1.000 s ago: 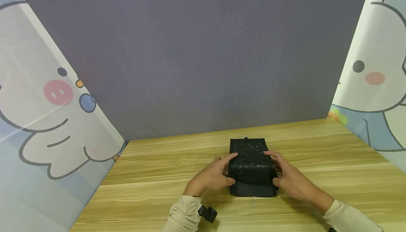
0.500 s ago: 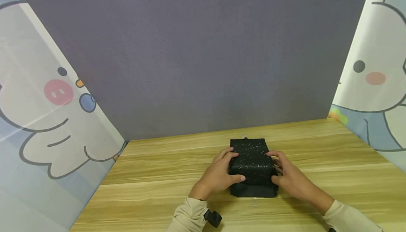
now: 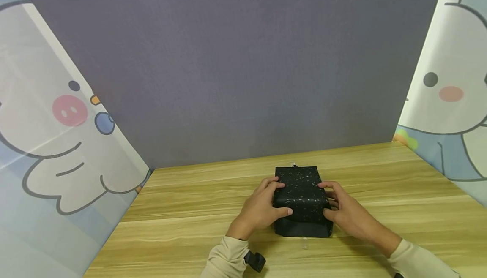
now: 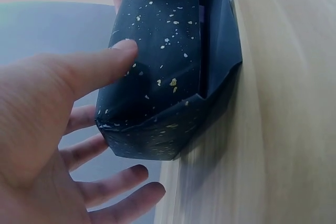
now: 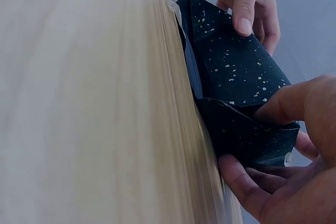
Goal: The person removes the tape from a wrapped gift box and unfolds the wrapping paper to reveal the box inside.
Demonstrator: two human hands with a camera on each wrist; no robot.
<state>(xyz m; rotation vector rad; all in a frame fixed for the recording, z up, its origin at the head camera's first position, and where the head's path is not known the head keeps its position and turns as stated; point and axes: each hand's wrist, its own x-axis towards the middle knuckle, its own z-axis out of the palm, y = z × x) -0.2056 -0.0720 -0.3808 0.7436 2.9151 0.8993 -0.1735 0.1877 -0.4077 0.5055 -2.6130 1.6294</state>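
Observation:
A box-shaped package in black wrapping paper (image 3: pixel 300 193) with white and gold flecks lies on the table in the head view. Its near side has a plain dark paper flap (image 3: pixel 303 228) spread on the wood. My left hand (image 3: pixel 258 206) holds the package's left end, thumb on the near face and fingertips at the upper left edge; its lower fingers are spread in the left wrist view. At the other end, my right hand (image 3: pixel 350 214) grips the folded paper, its thumb at the fold (image 5: pixel 262 109) and fingers curled beneath. What lies inside the paper is hidden.
The wood-grain table (image 3: pixel 179 210) meets a grey back panel (image 3: pixel 243 71). Side panels with cartoon animals (image 3: pixel 57 113) stand left and right. Small clear tape pieces (image 3: pixel 305 243) show at the package's near and far edges.
My left hand has shifted right and its thumb has come onto the package's near face. My right hand and the package have barely moved.

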